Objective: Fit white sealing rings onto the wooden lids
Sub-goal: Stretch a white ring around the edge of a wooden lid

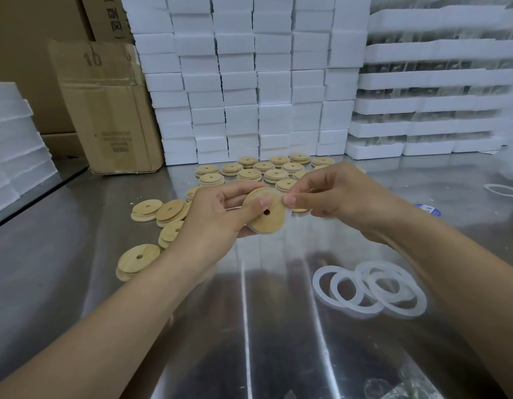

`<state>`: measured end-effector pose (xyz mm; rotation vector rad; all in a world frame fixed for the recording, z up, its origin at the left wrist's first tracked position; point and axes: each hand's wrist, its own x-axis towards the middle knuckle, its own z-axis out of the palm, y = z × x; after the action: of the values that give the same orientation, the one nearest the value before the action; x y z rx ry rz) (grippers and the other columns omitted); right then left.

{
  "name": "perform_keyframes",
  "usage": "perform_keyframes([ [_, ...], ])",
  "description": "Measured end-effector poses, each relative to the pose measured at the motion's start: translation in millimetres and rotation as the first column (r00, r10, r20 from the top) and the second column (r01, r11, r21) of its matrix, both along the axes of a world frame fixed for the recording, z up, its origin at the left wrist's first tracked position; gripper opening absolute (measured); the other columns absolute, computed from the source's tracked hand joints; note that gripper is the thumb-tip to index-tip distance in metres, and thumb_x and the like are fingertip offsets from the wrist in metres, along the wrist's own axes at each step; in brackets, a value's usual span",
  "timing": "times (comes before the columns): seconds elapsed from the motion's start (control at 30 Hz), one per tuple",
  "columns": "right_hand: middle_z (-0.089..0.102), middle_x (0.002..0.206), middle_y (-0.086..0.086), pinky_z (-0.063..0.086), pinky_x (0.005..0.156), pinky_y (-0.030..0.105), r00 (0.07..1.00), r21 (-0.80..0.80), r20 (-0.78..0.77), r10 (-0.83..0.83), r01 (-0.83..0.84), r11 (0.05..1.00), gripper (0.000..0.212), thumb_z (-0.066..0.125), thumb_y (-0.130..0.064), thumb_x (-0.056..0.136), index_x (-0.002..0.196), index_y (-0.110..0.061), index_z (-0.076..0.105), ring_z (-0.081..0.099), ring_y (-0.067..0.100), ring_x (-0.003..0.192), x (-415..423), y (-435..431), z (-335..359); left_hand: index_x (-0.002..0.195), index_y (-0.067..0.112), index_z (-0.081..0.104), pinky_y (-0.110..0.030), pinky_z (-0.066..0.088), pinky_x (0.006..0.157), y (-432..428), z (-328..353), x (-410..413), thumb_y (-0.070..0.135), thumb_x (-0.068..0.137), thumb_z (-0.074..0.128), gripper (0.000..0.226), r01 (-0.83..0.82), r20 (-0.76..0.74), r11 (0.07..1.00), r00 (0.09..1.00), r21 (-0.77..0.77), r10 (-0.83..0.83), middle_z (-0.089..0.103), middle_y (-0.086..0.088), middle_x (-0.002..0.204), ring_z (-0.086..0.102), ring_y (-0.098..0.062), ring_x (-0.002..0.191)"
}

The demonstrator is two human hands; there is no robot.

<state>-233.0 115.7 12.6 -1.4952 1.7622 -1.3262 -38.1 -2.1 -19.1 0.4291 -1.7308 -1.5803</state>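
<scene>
I hold a round wooden lid (269, 218) with a small centre hole above the steel table. My left hand (218, 217) grips it from the left, thumb on its face. My right hand (333, 191) pinches its upper right edge, where a white sealing ring (271, 192) shows along the rim. Several loose white rings (370, 287) lie overlapping on the table at the lower right. More wooden lids lie to the left (147, 207) and in rows behind my hands (249, 173).
The shiny steel table (249, 326) reflects light. Stacks of white foam blocks (249, 82) and foam trays (436, 96) form a wall at the back. A cardboard box (111, 110) stands at the back left. A lone ring (502, 190) lies far right.
</scene>
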Motion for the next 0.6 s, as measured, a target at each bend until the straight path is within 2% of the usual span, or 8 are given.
perform_keyframes([
  [0.1, 0.077, 0.081, -0.003, 0.053, 0.073, 0.018, 0.999, 0.035, -0.005, -0.034, 0.035, 0.999, 0.013, 0.088, -0.04, 0.08, 0.082, -0.027, 0.084, 0.064, 0.001, 0.074, 0, 0, 0, 0.108, 0.02, 0.08, -0.03, 0.066, 0.074, 3, -3, -2, 0.014, 0.095, 0.076, 0.015, -0.016, -0.016, 1.0, 1.0, 0.026, 0.017, 0.083, -0.004, 0.101, 0.077, -0.01, 0.087],
  [0.17, 0.081, 0.091, -0.003, 0.057, 0.083, 0.026, 0.999, 0.081, -0.012, -0.045, 0.046, 0.996, 0.02, 0.086, -0.045, 0.081, 0.087, -0.026, 0.084, 0.069, -0.002, 0.081, 0, -1, 0, 0.11, 0.019, 0.079, -0.03, 0.065, 0.075, 3, -4, -3, 0.015, 0.095, 0.076, 0.016, -0.043, -0.02, 0.999, 0.999, 0.017, 0.043, 0.083, -0.004, 0.103, 0.078, -0.011, 0.09],
  [0.23, 0.081, 0.093, -0.004, 0.056, 0.084, 0.029, 0.999, 0.114, -0.004, -0.047, 0.047, 0.992, 0.031, 0.083, -0.05, 0.084, 0.09, -0.02, 0.082, 0.072, -0.006, 0.084, 1, -1, -1, 0.116, 0.015, 0.078, -0.03, 0.065, 0.076, 2, -4, -4, 0.018, 0.095, 0.076, 0.021, -0.064, -0.027, 0.998, 0.998, 0.012, 0.065, 0.082, -0.005, 0.108, 0.078, -0.014, 0.097],
  [0.37, 0.08, 0.092, -0.003, 0.058, 0.084, 0.03, 0.998, 0.067, -0.013, -0.054, 0.055, 0.996, 0.023, 0.08, -0.043, 0.09, 0.088, -0.02, 0.079, 0.074, 0.013, 0.098, 10, -4, -5, 0.119, 0.014, 0.074, -0.035, 0.065, 0.082, -4, -4, -3, 0.019, 0.097, 0.075, 0.023, -0.081, -0.041, 0.995, 0.996, 0.062, 0.084, 0.081, -0.006, 0.113, 0.077, -0.018, 0.103],
  [0.43, 0.078, 0.09, 0.007, 0.056, 0.083, 0.033, 0.997, 0.011, -0.04, -0.067, 0.067, 0.998, 0.016, 0.079, -0.037, 0.092, 0.085, -0.022, 0.078, 0.071, 0.023, 0.089, 15, -5, -5, 0.12, 0.015, 0.074, -0.033, 0.065, 0.082, -3, -5, -3, 0.019, 0.097, 0.074, 0.024, -0.06, -0.02, 0.995, 0.998, 0.084, 0.062, 0.082, -0.003, 0.11, 0.078, -0.014, 0.101],
  [0.5, 0.074, 0.093, 0.02, 0.051, 0.078, 0.037, 0.996, -0.026, -0.06, -0.067, 0.066, 0.997, 0.014, 0.077, -0.033, 0.093, 0.085, -0.021, 0.078, 0.06, 0.022, 0.078, 19, -6, -6, 0.117, 0.019, 0.078, -0.028, 0.064, 0.079, -1, -8, -5, 0.023, 0.096, 0.076, 0.022, -0.032, 0.034, 0.999, 0.999, 0.037, 0.031, 0.082, -0.002, 0.106, 0.077, -0.01, 0.096],
  [0.53, 0.074, 0.091, 0.02, 0.05, 0.076, 0.038, 0.995, -0.042, -0.073, -0.065, 0.062, 0.997, 0.014, 0.076, -0.031, 0.094, 0.086, -0.02, 0.078, 0.058, 0.02, 0.076, 21, -6, -7, 0.114, 0.021, 0.08, -0.025, 0.063, 0.076, 2, -10, -6, 0.025, 0.095, 0.077, 0.019, -0.024, 0.057, 1.0, 0.998, 0.008, 0.023, 0.082, -0.002, 0.104, 0.076, -0.009, 0.093],
  [0.6, 0.077, 0.082, 0.007, 0.052, 0.074, 0.037, 0.988, -0.073, -0.132, -0.077, 0.068, 0.995, 0.013, 0.075, -0.027, 0.095, 0.086, -0.019, 0.078, 0.064, 0.018, 0.073, 24, -7, -9, 0.108, 0.025, 0.083, -0.024, 0.062, 0.072, 4, -13, -7, 0.026, 0.096, 0.077, 0.014, -0.026, 0.07, 1.0, 0.997, -0.017, 0.028, 0.082, -0.003, 0.102, 0.075, -0.009, 0.09],
])
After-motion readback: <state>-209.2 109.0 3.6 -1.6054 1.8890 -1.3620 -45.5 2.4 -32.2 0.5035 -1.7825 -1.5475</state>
